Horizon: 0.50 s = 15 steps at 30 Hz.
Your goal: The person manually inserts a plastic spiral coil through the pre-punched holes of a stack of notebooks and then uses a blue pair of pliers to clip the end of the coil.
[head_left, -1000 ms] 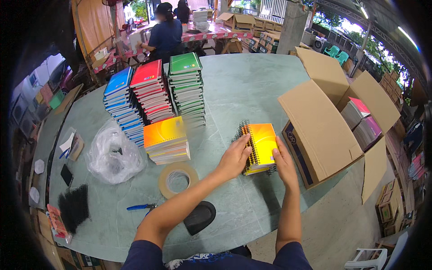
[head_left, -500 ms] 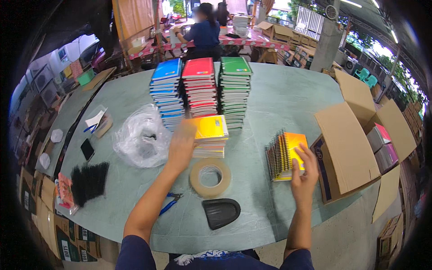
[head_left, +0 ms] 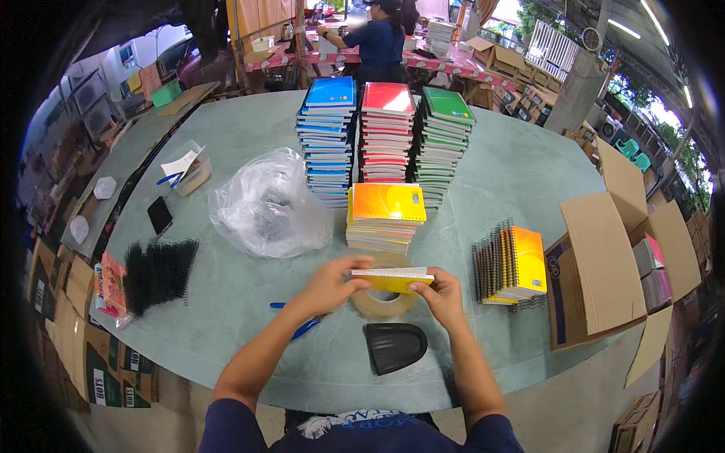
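Both hands, left hand [head_left: 326,285] and right hand [head_left: 442,296], gripped a small yellow notebook bundle [head_left: 391,278] by its ends near the table's [head_left: 226,317] front edge; light, stiff, likely best pinched endwise.

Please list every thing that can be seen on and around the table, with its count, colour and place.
notebook stacks: three, blue, red, green, far centre
orange stack: one, before them
held notebooks: few, yellow, between both hands
tape roll: one, tan, under them
upright notebooks: one batch, orange, right
cardboard box: one, brown, open, right
plastic bag: one, clear, left
binding spirals: one bundle, black, left edge
black holder: one, near
left hand: grips notebooks
right hand: grips notebooks
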Each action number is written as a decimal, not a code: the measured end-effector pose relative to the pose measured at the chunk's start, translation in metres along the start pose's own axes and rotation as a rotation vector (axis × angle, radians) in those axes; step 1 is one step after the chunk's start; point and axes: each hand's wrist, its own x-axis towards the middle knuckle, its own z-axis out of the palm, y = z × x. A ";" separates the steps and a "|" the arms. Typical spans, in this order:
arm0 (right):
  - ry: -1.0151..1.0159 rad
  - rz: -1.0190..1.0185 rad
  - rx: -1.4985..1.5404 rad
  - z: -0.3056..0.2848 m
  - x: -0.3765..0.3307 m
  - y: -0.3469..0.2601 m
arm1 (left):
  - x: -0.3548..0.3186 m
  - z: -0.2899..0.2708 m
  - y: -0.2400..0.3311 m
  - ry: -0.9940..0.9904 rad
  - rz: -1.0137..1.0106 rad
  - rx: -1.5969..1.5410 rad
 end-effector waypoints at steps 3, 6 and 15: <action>0.226 0.101 0.566 0.027 -0.005 -0.012 | -0.002 0.011 -0.031 0.071 -0.164 -0.640; 0.129 0.214 0.417 0.040 -0.009 -0.003 | 0.000 0.030 -0.029 0.027 -0.242 -0.473; 0.153 -0.264 -0.467 0.036 -0.003 -0.055 | -0.003 0.032 -0.041 0.056 -0.179 -0.476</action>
